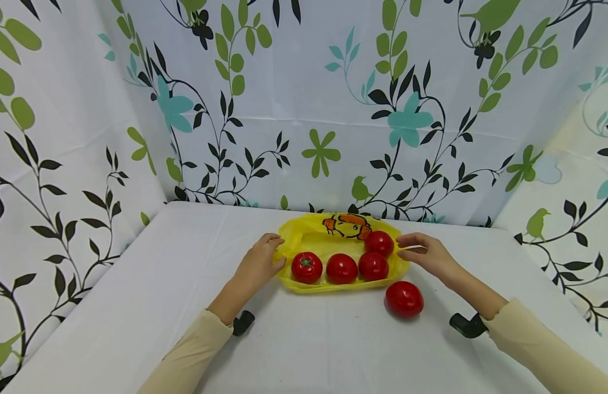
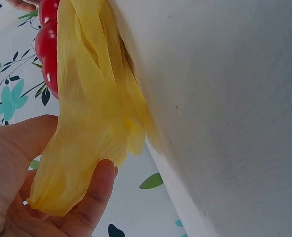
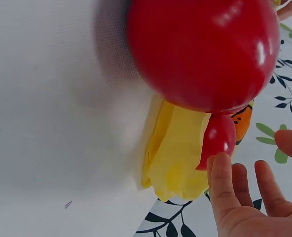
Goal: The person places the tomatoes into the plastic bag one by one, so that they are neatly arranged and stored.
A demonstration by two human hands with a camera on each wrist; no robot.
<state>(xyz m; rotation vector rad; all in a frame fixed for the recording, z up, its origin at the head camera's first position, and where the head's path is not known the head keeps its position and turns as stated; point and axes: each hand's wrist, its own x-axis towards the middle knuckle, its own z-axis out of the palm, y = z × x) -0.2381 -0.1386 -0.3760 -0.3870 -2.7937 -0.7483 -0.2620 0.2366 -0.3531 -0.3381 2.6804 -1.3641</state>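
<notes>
A yellow plastic bag (image 1: 311,241) with an orange-and-black cartoon print lies spread open, holding several glossy red tomatoes; one tomato (image 1: 306,267) shows a green calyx. My left hand (image 1: 258,261) is at the bag's left end, its thumb on the near side and fingers behind, with the yellow film (image 2: 86,148) between them. At the right end, my right hand (image 1: 429,256) has its fingers spread close to the rim and holds nothing. A loose red tomato (image 1: 404,299) sits on the table outside the bag's near right corner, filling much of the right wrist view.
A white cloth covers the table (image 1: 328,339). Behind and on both sides hangs a curtain (image 1: 284,109) printed with leaves, flowers and birds. Dark wrist cameras are strapped under both cream sleeves (image 1: 200,339).
</notes>
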